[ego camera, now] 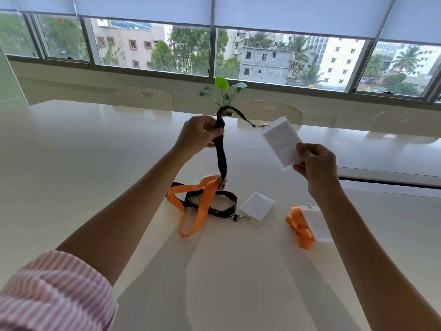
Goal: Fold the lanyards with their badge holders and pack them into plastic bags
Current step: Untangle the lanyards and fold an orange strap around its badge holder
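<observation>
Left hand [199, 137]: raised, fingers curled round black lanyard [220, 154], strap hanging down.
Right hand [315, 163]: pinching badge holder [281, 144] clipped to same lanyard.
Tabletop [95, 163]: orange lanyard [202, 201] looped over second black lanyard [226, 206]; folded orange lanyard with holder [312, 225] further right.

Four lanyards: two black [220, 149] [212, 201], two orange [198, 206] [301, 231]. Three badge holders [281, 143] [257, 205] [315, 223]. Two hands [199, 136] [315, 163]. Three chairs [142, 99] [270, 112] [391, 120]. One plant [223, 91]. One table [71, 151].
</observation>
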`<state>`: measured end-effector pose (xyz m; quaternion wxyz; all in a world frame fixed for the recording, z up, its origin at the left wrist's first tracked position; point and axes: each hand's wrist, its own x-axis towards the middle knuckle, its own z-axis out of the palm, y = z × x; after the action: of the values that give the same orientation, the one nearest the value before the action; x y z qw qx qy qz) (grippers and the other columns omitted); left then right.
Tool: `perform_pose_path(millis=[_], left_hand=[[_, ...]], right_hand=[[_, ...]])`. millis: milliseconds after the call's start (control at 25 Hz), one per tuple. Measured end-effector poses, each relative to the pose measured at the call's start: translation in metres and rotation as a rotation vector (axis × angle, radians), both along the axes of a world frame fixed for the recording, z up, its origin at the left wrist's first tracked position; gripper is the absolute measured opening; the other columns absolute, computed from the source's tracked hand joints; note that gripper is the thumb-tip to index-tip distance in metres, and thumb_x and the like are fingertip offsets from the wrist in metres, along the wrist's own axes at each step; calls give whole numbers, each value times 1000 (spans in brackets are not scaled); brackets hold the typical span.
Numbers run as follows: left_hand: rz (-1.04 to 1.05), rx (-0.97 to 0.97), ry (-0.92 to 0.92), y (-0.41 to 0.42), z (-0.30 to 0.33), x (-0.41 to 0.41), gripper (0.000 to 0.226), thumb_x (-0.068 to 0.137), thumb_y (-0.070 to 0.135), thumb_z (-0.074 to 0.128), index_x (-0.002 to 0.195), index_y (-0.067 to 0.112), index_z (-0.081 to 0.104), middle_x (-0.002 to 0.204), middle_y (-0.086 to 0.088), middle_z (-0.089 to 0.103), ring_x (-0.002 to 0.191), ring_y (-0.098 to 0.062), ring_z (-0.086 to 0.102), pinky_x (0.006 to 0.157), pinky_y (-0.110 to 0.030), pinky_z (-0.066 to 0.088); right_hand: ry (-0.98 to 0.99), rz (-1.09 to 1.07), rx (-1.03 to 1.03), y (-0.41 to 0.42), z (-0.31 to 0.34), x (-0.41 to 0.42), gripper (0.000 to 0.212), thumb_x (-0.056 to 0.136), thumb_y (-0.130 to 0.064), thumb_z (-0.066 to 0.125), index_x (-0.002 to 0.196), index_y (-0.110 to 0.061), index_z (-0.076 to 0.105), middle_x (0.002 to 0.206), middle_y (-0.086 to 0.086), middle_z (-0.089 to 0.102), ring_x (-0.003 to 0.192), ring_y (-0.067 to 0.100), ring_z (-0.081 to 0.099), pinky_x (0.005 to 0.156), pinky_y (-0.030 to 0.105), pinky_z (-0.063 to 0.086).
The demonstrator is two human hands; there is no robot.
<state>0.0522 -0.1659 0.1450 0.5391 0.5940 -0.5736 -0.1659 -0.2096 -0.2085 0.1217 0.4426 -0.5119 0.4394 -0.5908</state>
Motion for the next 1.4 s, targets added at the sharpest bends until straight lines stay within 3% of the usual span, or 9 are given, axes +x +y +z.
perform_pose_path(millis=[320, 440, 560, 760, 880, 1000, 1080, 1240, 1400], left_hand=[[-129, -129, 342, -2, 53, -27, 10, 88, 2, 62, 81, 9, 58, 80, -10, 69, 66, -14, 71, 61, -26, 57], [-195, -156, 325, -3, 65, -42, 7, 88, 2, 60, 84, 6, 55, 83, -13, 67, 68, -16, 70, 66, -30, 58], [-242, -169, 284, -2, 76, -54, 12, 89, 2, 58, 80, 8, 52, 89, -18, 65, 76, -20, 70, 71, -31, 58], [-307, -115, 468, -4, 78, -64, 16, 90, -3, 51, 105, -4, 56, 89, -18, 63, 81, -28, 63, 80, -40, 57], [-343, -54, 616, -5, 71, -73, 29, 92, -4, 49, 119, -10, 51, 81, -13, 63, 74, -24, 63, 78, -38, 56], [-346, -25, 707, -5, 63, -80, 18, 93, -4, 48, 109, -3, 55, 78, -12, 61, 69, -22, 61, 74, -34, 56], [-316, 4, 718, -7, 55, -83, 11, 92, -5, 47, 95, 3, 54, 77, -12, 59, 69, -22, 58, 68, -32, 55], [-277, 70, 765, -11, 35, -89, 14, 93, -4, 48, 105, 1, 51, 77, -11, 57, 66, -21, 58, 66, -33, 55], [-281, 119, 776, -9, 28, -95, 14, 92, -5, 47, 104, 2, 51, 78, -11, 57, 67, -21, 58, 64, -31, 55]], right_hand=[[-127, 254, 144, 14, -19, 18, 2, 93, -9, 54, 93, -10, 53, 88, 4, 59, 80, 13, 62, 56, 21, 57], [-111, 379, 142, 21, -21, 31, 15, 91, 0, 53, 106, -4, 52, 92, 5, 61, 85, 15, 64, 63, 26, 59], [-150, 455, 148, 23, -16, 41, 5, 90, -4, 56, 94, -7, 57, 95, 7, 63, 91, 19, 64, 73, 34, 59], [-148, 558, 97, 16, -8, 46, 8, 84, -12, 65, 83, -14, 57, 98, 3, 62, 99, 21, 60, 90, 48, 49], [-167, 651, 67, 14, -8, 51, 22, 80, -10, 67, 99, -6, 59, 98, 9, 63, 94, 23, 62, 85, 40, 52], [-129, 644, 29, 16, -8, 59, 24, 84, -3, 61, 108, -6, 60, 93, 7, 66, 85, 21, 63, 74, 33, 53], [-80, 611, 27, 19, -6, 64, 19, 88, 1, 54, 102, -10, 62, 87, 7, 65, 79, 22, 62, 65, 31, 52], [-62, 679, 24, 21, -2, 69, 41, 83, 9, 46, 67, -19, 70, 70, 4, 67, 65, 18, 64, 63, 35, 52], [-15, 616, 46, 23, -7, 73, 23, 78, 6, 65, 95, -7, 58, 86, 15, 66, 76, 27, 66, 69, 44, 56]])
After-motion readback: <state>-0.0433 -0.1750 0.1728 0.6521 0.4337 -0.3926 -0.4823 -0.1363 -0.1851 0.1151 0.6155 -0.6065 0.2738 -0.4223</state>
